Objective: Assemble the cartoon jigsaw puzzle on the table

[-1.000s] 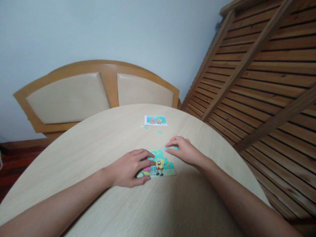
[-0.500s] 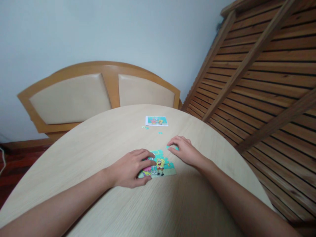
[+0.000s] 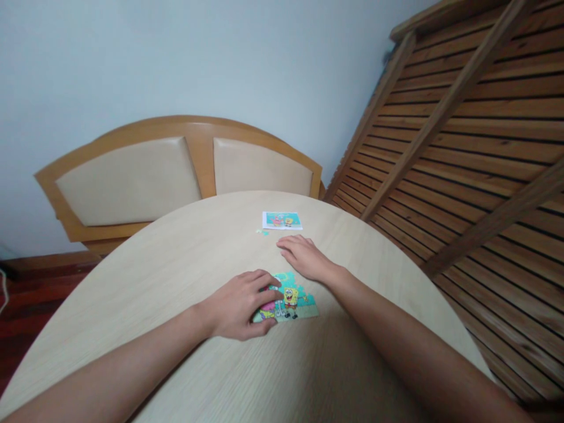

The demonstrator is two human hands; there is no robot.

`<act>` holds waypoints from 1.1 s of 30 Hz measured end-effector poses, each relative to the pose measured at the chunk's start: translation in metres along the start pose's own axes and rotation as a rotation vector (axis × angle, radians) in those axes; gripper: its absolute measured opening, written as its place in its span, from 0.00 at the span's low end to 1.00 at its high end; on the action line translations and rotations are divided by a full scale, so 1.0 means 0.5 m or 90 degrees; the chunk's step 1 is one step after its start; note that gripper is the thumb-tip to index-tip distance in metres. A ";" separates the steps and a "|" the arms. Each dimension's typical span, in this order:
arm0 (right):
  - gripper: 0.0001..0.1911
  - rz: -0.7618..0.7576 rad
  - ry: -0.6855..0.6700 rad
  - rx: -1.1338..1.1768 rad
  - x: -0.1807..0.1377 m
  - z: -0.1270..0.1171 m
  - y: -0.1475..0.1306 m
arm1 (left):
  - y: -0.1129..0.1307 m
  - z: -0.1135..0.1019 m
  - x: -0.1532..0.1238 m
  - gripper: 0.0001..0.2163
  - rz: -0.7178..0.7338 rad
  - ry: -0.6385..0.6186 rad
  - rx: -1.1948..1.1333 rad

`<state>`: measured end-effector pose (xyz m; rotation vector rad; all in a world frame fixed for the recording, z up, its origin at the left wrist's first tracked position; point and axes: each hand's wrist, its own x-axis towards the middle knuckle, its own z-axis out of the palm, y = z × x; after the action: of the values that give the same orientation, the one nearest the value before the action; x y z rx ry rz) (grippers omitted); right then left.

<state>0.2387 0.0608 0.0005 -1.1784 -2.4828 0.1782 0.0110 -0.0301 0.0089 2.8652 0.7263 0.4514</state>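
Note:
A partly assembled cartoon jigsaw puzzle (image 3: 294, 298) lies on the round light-wood table (image 3: 185, 258). My left hand (image 3: 240, 302) rests on the puzzle's left part, fingers curled and pressing down on it. My right hand (image 3: 303, 255) lies flat on the table beyond the puzzle, fingers stretched toward the far side, where a loose piece lay earlier; that piece is hidden now. A small reference picture card (image 3: 282, 220) sits farther back, with tiny loose teal pieces (image 3: 263, 232) just in front of it.
A wooden bench with two beige padded back panels (image 3: 176, 176) stands behind the table against a pale wall. A slatted wooden frame (image 3: 467, 153) leans at the right, close to the table's edge. Dark red floor shows at the left.
My right hand left the puzzle's upper right corner and reached forward and left onto the spot where a loose teal piece lay. My left hand stayed on the puzzle. The view tilted slightly.

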 end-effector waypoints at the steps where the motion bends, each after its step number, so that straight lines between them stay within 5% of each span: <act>1: 0.15 -0.017 -0.005 -0.003 0.021 0.005 -0.002 | 0.000 0.001 0.000 0.19 0.000 -0.002 0.001; 6: 0.20 -0.048 -0.040 -0.037 0.104 0.039 -0.008 | -0.001 0.002 -0.001 0.19 0.003 0.001 0.002; 12: 0.18 -0.056 -0.042 -0.051 0.120 0.050 -0.014 | -0.011 0.002 -0.002 0.15 0.020 0.034 -0.044; 22: 0.13 -0.077 -0.017 -0.031 -0.018 -0.015 0.015 | -0.063 0.025 -0.008 0.17 -0.039 0.079 -0.247; 33: 0.06 0.062 0.039 0.042 -0.102 -0.039 0.020 | -0.061 0.020 -0.009 0.13 -0.065 0.088 -0.187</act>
<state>0.2830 0.0272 0.0012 -1.2597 -2.3499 0.2459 -0.0029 -0.0062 -0.0082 2.5305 0.7538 0.6838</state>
